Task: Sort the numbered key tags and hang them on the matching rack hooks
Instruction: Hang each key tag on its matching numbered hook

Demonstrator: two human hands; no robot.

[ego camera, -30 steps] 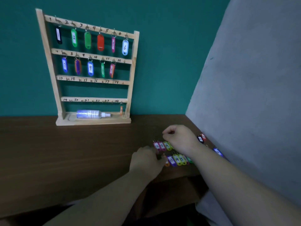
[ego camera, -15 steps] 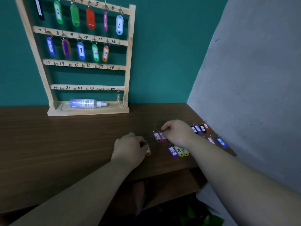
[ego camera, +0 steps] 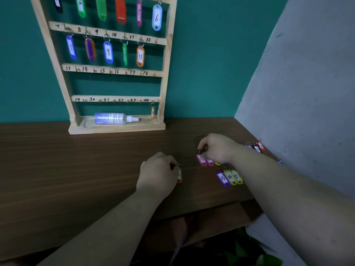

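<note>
On desk (ego camera: 76,169): my left hand (ego camera: 156,175) pinches orange tag (ego camera: 179,176) ring; right hand (ego camera: 217,148) pinches pink tag 12 (ego camera: 201,160). Next: hang on hook 12 (ego camera: 156,41).

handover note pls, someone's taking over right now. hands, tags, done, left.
Left hand: pinching the ring of an orange tag, number unreadable.
Right hand: gripping the ring of the pink 12 tag on the table.
Rack: the top two rows are filled through 11, hook 12 bare; one tag hangs at 24.
Left: 12, then rows 13-18 and 19-23. Purple 13 and yellow 14 and 15 lie lined up; more tags sit by the wall.
</note>
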